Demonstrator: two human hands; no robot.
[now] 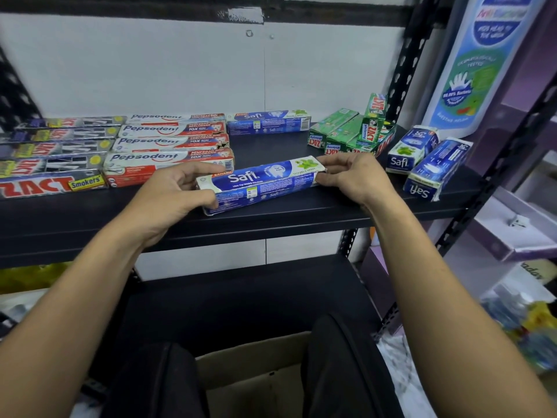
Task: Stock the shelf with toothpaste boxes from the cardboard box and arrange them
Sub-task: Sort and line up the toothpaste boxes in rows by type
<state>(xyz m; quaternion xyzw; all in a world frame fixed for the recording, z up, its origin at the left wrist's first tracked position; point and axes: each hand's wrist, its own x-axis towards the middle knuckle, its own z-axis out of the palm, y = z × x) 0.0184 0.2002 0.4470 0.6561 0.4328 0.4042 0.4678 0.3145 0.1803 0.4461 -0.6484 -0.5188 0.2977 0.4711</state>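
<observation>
1. Cardboard box: bottom centre of the frame, open, between the person's dark-clad legs. It sits below the shelf.
2. Left hand: centre left. Fingers and thumb are curled round the left end of the Safi box.
3. Right hand: centre right. Fingertips pinch the right end of the same box.
4. Safi box: centre of the frame, at the shelf's front edge, long side across the frame, right end higher in the frame. Whether it rests on the shelf or is held just above it cannot be determined.
5. Pepsodent boxes: left of centre, just behind the left hand, lying flat in a row running toward the back.
6. Grey ZACT boxes: far left, flat, in a matching row beside the Pepsodent boxes.
7. Right Safi boxes: two at the right end of the shelf, side by side, short ends forward.
8. Green ZACT boxes: right of centre, grouped; one stands upright.
9. Rear Safi box: upper centre, flat against the back wall.
</observation>
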